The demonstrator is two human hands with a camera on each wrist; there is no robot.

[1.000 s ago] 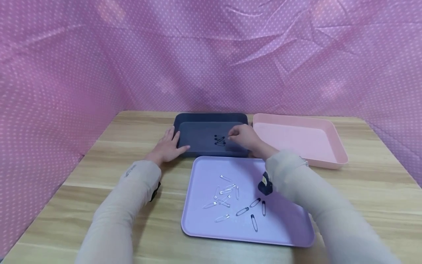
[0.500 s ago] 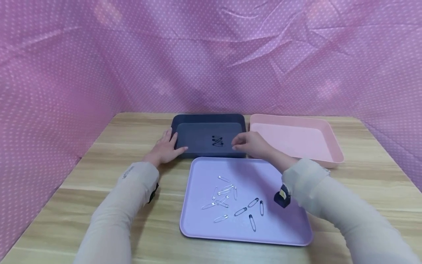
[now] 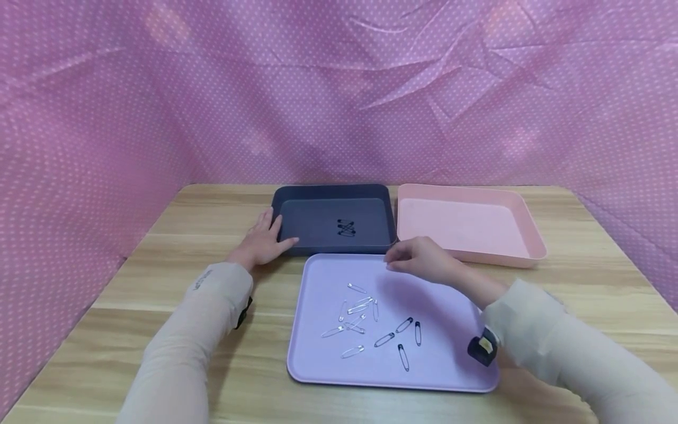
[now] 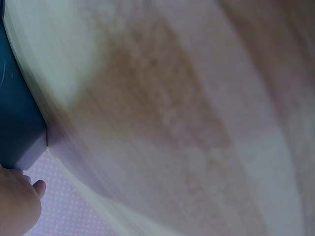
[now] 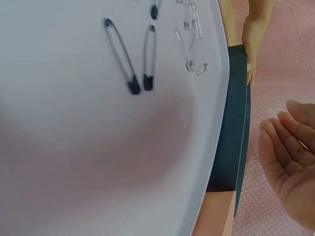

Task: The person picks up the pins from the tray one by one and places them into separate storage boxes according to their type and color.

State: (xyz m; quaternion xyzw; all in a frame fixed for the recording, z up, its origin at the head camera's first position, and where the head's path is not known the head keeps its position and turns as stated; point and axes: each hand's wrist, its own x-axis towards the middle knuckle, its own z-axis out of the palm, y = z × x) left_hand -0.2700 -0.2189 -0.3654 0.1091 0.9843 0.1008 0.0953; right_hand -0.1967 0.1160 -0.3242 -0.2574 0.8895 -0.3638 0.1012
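Note:
My left hand (image 3: 262,240) rests with spread fingers against the left rim of the dark blue-grey tray (image 3: 309,221). A small cluster of black safety pins (image 3: 346,228) lies inside that tray. My right hand (image 3: 426,259) hovers above the far edge of the lavender tray (image 3: 323,277), its fingers loosely bent; in the right wrist view the hand (image 5: 293,160) shows nothing between its fingers. On the lavender tray lie several silver safety pins (image 3: 352,352) towards the left. Several black safety pins (image 3: 404,357) are spread near the tray's middle.
A pink tray (image 3: 466,227) stands at the back right, beside the dark one. All three trays sit on a wood-grain table (image 3: 175,259). Pink dotted cloth (image 3: 339,88) hangs behind and at the sides.
My right hand has drawn back from above the dark tray towards me and to the right, over the lavender tray's far edge. The left hand has stayed at the dark tray's rim.

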